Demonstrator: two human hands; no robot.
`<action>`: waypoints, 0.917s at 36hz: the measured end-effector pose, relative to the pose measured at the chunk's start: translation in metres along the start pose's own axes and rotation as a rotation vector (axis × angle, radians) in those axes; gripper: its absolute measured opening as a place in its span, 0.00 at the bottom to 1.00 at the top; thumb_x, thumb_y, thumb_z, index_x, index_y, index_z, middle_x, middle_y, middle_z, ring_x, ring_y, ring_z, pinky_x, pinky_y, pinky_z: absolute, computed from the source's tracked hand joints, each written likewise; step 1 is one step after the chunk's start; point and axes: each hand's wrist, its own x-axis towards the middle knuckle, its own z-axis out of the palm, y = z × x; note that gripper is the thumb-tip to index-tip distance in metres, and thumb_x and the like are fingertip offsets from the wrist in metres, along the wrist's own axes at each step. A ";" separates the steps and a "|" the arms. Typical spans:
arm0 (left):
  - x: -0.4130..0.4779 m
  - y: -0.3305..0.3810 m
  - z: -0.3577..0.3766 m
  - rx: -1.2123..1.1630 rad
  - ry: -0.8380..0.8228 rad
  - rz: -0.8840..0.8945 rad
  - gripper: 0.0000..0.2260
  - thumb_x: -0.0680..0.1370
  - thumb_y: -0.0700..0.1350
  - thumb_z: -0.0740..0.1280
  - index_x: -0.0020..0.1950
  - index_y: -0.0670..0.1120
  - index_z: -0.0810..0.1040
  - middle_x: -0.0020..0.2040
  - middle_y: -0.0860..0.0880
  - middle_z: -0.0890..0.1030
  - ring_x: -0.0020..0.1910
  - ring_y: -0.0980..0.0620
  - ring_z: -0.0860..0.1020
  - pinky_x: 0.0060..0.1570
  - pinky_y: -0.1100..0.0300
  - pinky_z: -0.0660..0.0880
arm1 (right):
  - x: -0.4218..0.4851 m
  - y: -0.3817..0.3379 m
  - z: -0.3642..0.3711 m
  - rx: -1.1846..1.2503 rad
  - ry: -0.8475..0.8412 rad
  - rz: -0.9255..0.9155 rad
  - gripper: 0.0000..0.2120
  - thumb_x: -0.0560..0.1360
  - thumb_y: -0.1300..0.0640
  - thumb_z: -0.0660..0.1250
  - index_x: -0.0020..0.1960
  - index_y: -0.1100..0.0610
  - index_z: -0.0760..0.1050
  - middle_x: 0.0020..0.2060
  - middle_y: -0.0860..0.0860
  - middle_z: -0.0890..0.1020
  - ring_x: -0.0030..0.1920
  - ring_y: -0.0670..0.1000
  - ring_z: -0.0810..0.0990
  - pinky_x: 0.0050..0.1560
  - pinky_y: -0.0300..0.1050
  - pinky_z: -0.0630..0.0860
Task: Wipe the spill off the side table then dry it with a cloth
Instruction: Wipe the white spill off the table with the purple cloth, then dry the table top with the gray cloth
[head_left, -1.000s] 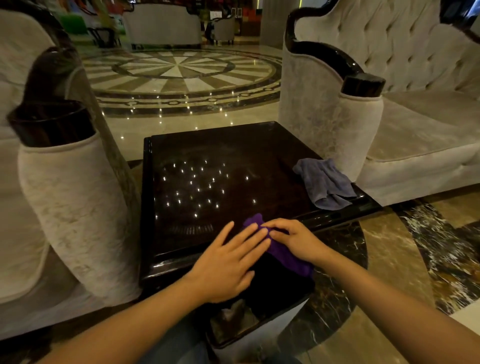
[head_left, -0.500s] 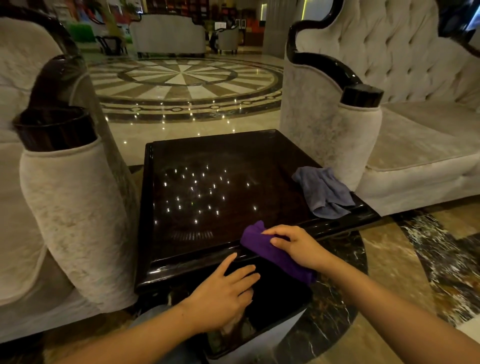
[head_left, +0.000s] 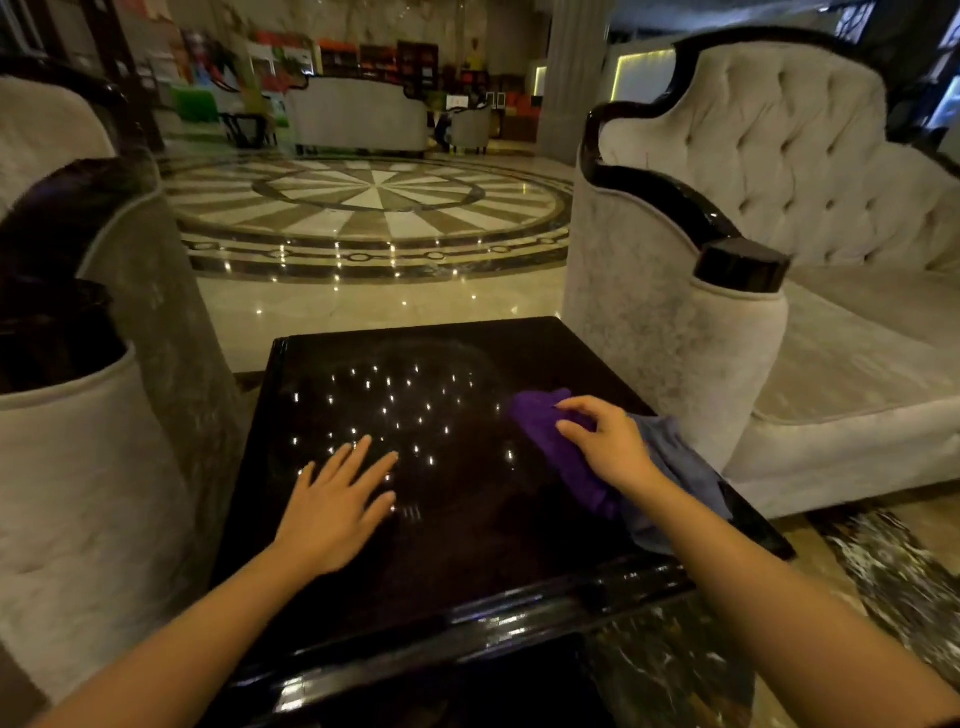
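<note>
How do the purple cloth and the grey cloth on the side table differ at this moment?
The purple cloth is vivid violet; the grey cloth is a dull blue-grey. The purple cloth is under the right hand, fingers pressing it; no hand visibly grips the grey cloth, which lies partly behind that wrist. The purple cloth sits further in on the side table; the grey cloth lies by its right edge. Both are soft, crumpled and on the tabletop.

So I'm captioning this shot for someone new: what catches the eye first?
The bright purple cloth under the right hand, on the right of the glossy dark wooden side table. Then the left hand flat on the tabletop among sparkling light reflections, and a crumpled grey cloth near the table's right edge.
</note>
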 end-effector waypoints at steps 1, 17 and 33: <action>0.010 -0.006 0.001 -0.026 -0.017 -0.050 0.24 0.79 0.59 0.48 0.74 0.59 0.47 0.77 0.51 0.45 0.76 0.50 0.45 0.73 0.47 0.47 | 0.014 0.005 -0.001 0.033 0.031 0.042 0.08 0.71 0.61 0.68 0.50 0.58 0.77 0.50 0.54 0.80 0.52 0.49 0.75 0.54 0.42 0.71; 0.050 -0.040 0.024 -0.097 -0.167 -0.309 0.23 0.79 0.60 0.45 0.74 0.60 0.46 0.77 0.53 0.43 0.75 0.53 0.40 0.73 0.47 0.42 | 0.164 0.075 -0.006 -0.126 0.193 0.206 0.07 0.73 0.65 0.64 0.49 0.65 0.71 0.50 0.65 0.78 0.52 0.63 0.75 0.53 0.54 0.69; 0.050 -0.038 0.022 -0.053 -0.145 -0.320 0.23 0.79 0.59 0.45 0.74 0.60 0.46 0.77 0.52 0.45 0.75 0.53 0.42 0.73 0.47 0.43 | 0.161 0.110 -0.015 -0.395 -0.097 0.157 0.19 0.78 0.58 0.56 0.68 0.63 0.63 0.67 0.63 0.69 0.66 0.63 0.67 0.67 0.53 0.63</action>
